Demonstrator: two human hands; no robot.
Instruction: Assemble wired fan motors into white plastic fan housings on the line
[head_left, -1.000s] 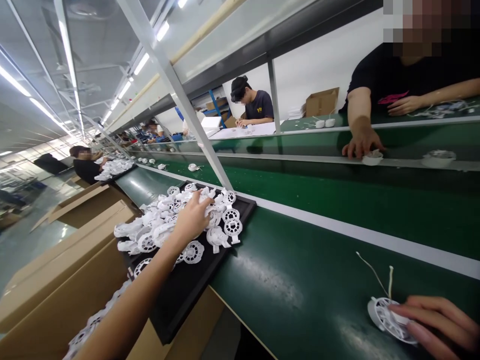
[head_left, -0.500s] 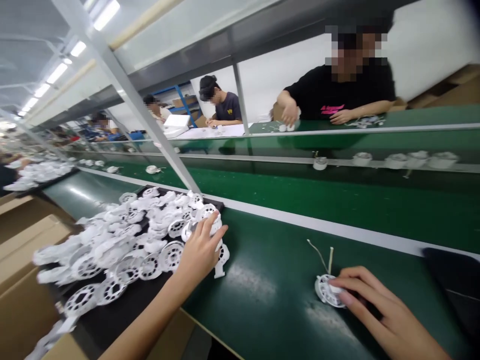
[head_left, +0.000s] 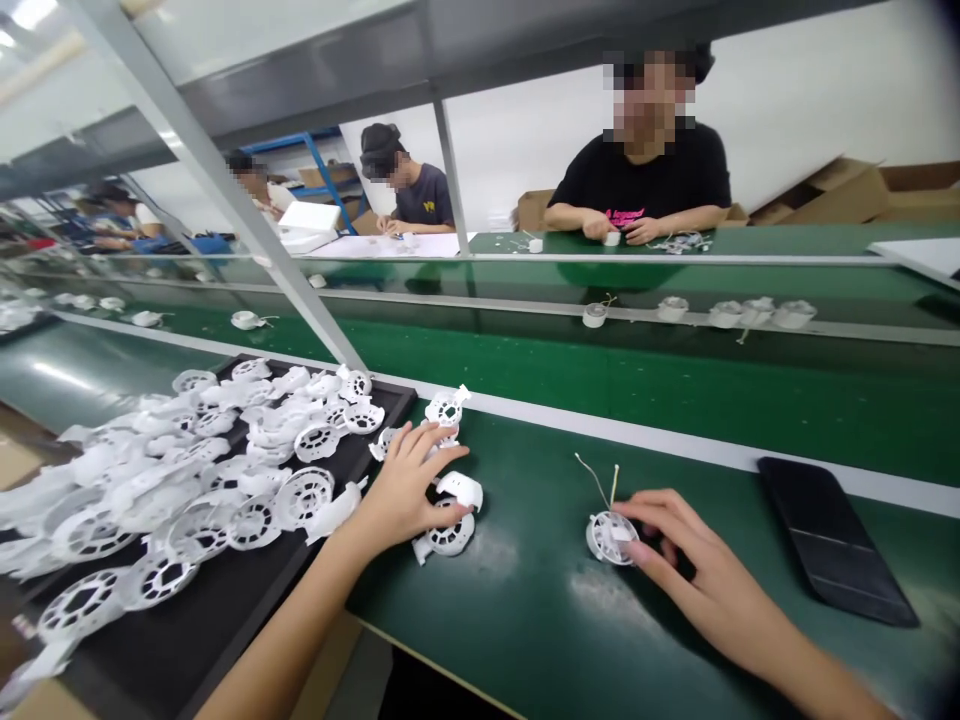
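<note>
Meanwhile, right hand (head_left: 690, 550) holds plastic disc (head_left: 606, 538)

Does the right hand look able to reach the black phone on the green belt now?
Probably yes: the right hand rests on the round white part, close to the black phone, and nothing seems to stand between them on the green belt.

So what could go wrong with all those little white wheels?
The loose white wheels beside the left hand could get bumped and mixed with the pile on the black tray. The thin wire on the round part under the right hand might bend or snag.
</note>
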